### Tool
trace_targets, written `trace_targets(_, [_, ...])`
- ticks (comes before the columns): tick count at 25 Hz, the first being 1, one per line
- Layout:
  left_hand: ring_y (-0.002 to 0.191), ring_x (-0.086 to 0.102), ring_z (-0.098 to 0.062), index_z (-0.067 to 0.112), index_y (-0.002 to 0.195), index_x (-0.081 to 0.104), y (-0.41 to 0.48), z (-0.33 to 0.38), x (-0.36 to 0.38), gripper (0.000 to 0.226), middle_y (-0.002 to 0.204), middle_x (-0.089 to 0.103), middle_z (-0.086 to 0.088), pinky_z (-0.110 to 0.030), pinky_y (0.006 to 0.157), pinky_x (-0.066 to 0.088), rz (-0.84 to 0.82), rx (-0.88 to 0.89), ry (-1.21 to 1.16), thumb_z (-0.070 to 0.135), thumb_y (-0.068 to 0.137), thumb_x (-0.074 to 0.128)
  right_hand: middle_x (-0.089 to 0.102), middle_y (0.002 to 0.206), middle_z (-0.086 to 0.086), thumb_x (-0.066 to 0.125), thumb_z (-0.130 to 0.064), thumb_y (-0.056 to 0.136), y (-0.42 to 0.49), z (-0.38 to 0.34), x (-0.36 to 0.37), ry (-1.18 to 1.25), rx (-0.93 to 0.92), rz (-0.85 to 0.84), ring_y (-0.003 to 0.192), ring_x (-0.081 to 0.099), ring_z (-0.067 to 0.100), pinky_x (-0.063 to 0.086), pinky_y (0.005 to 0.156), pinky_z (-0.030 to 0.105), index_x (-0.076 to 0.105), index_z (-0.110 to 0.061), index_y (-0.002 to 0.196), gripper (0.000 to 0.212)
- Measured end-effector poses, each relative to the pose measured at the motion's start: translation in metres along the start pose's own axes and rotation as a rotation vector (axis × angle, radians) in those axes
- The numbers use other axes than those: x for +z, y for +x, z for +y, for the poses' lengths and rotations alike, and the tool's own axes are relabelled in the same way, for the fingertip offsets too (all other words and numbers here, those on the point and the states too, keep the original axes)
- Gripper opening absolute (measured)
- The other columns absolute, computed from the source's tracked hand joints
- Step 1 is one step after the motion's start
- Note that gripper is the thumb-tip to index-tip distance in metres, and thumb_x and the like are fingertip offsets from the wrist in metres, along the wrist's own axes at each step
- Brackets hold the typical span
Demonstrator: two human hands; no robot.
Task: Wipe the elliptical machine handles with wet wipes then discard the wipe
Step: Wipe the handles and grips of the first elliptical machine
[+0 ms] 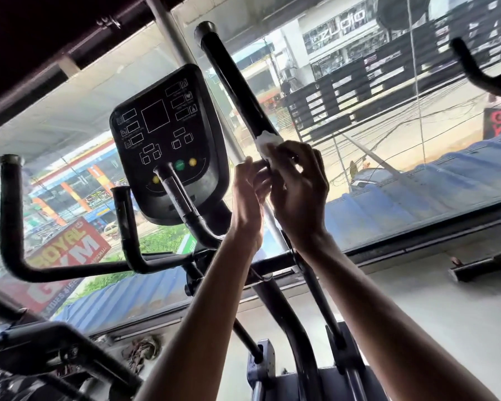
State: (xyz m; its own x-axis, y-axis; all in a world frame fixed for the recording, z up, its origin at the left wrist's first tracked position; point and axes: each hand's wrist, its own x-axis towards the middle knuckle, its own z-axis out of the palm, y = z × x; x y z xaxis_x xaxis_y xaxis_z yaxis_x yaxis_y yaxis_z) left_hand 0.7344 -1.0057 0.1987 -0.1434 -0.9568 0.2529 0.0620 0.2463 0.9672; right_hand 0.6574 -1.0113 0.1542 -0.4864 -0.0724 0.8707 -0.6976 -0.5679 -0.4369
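The elliptical's tall right handle (229,73) is a black bar that slopes up to the left above my hands. A white wet wipe (268,141) is wrapped round this bar about halfway up. My right hand (297,186) curls round the bar over the wipe. My left hand (248,195) is raised just left of it, its fingers touching the wipe's lower edge; whether they pinch it is hidden. The tall left handle (9,212) stands at far left. Two short inner grips, a left one (125,224) and a right one (180,198), rise below the console.
The black console (168,140) with green and yellow buttons sits left of my hands. A big window fills the background, with a street outside. Another machine's black handle (475,70) curves in at top right. Black frame parts (55,351) lie at lower left.
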Motion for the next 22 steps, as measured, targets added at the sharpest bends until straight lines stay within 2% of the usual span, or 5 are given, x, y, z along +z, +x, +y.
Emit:
trace_targets(11, [0.121, 0.063, -0.027, 0.004, 0.128, 0.064, 0.003, -0.01, -0.01, 0.068, 0.122, 0.072, -0.015, -0.042, 0.114, 0.039, -0.019, 0.008, -0.055, 0.054, 0.102, 0.026, 0.073, 0.107, 0.011, 0.07, -0.002, 0.095, -0.024, 0.003, -0.001, 0.011, 0.026, 0.045, 0.095, 0.067, 0.023, 0.051, 0.088, 0.018, 0.079, -0.005, 0.111, 0.018])
trace_targets(15, [0.111, 0.063, -0.021, 0.006, 0.127, 0.059, 0.004, -0.01, -0.01, 0.067, 0.112, 0.072, -0.006, -0.037, 0.105, 0.04, -0.038, 0.017, -0.031, 0.057, 0.102, 0.024, 0.073, 0.097, 0.006, 0.072, -0.002, 0.094, -0.056, 0.0, -0.001, 0.11, 0.485, 0.206, 0.089, 0.063, 0.006, 0.053, 0.08, 0.016, 0.077, -0.004, 0.101, 0.008])
trace_targets(18, [0.104, 0.063, -0.018, 0.006, 0.122, 0.06, 0.0, -0.006, -0.009, 0.065, 0.101, 0.073, 0.0, -0.038, 0.107, 0.04, -0.023, 0.036, -0.022, 0.056, 0.104, 0.022, 0.073, 0.096, -0.001, 0.07, -0.012, 0.096, -0.053, -0.027, 0.014, 0.229, 0.873, 0.313, 0.082, 0.062, 0.008, 0.044, 0.073, 0.01, 0.074, -0.011, 0.1, 0.006])
trace_targets(20, [0.1, 0.063, -0.017, 0.014, 0.107, 0.063, -0.002, -0.004, -0.005, 0.057, 0.088, 0.074, 0.006, -0.039, 0.109, 0.039, -0.03, 0.046, -0.008, 0.051, 0.107, 0.019, 0.072, 0.095, -0.004, 0.069, -0.016, 0.096, -0.049, -0.031, 0.021, 0.391, 1.162, 0.379, 0.084, 0.064, 0.004, 0.046, 0.075, 0.014, 0.071, -0.014, 0.101, 0.006])
trace_targets(22, [0.102, 0.062, -0.018, 0.013, 0.109, 0.062, -0.003, -0.005, -0.005, 0.055, 0.095, 0.072, 0.002, -0.04, 0.107, 0.041, -0.036, 0.052, -0.023, 0.056, 0.103, 0.027, 0.073, 0.099, -0.003, 0.069, -0.019, 0.097, -0.049, -0.032, 0.025, 0.53, 1.369, 0.401, 0.095, 0.067, 0.004, 0.052, 0.085, 0.025, 0.069, -0.014, 0.102, 0.007])
